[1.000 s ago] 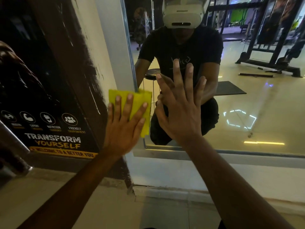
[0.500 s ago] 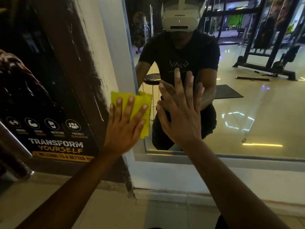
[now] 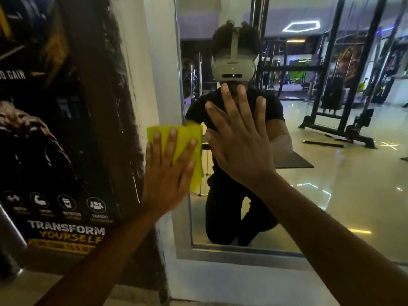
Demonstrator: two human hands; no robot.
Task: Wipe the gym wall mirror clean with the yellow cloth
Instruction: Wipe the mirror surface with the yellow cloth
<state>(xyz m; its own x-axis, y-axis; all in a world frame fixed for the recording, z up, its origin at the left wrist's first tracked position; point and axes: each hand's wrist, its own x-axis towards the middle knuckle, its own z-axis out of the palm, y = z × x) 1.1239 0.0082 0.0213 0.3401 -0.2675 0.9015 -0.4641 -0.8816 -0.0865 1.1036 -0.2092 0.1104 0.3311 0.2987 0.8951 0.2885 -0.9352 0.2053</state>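
Note:
The wall mirror fills the right half of the view, with a metal frame along its left and bottom edges. My left hand presses the folded yellow cloth flat against the mirror's left edge, fingers straight and spread over it. My right hand lies flat on the glass just right of the cloth, fingers straight and spread, holding nothing. The glass reflects a kneeling person in black clothes wearing a white headset.
A white wall strip and a dark gym poster reading "TRANSFORM YOURSELF" stand left of the mirror. A metal bar juts in at lower left. The floor ledge runs below the frame. Gym racks appear in the reflection.
Both hands have slid up the mirror together, the cloth still under my left palm. The view has tilted up, so the reflected headset now sits lower in frame.

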